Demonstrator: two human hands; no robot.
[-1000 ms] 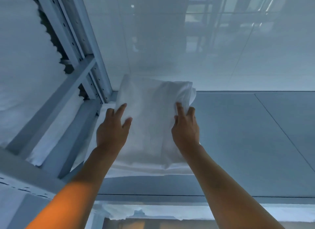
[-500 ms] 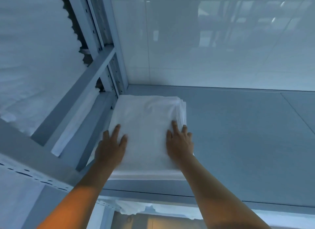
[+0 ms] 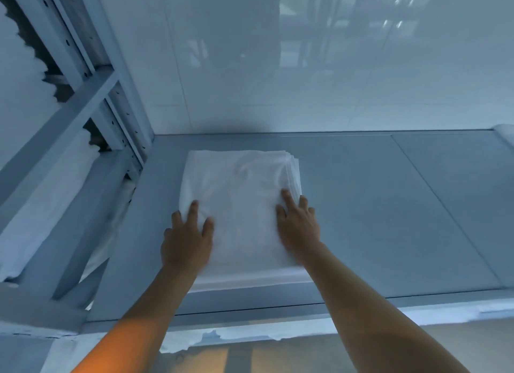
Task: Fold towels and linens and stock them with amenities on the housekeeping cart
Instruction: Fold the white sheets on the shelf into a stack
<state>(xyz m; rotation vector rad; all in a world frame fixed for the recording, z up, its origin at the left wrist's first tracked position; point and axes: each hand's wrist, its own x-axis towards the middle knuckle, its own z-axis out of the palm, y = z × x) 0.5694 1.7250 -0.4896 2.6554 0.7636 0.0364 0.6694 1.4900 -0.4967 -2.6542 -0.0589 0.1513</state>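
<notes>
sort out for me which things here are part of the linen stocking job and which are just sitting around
Part of the job:
folded white linen, lying flat on the grey shelf
left hand and right hand, both resting flat on the linen

Just there:
metal rack frame at left
white linens behind that frame
white bundle at the shelf's far right edge
glossy wall behind

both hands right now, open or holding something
left hand: open, fingers spread flat on the folded white linen
right hand: open, fingers straight, pressing the same linen
</notes>
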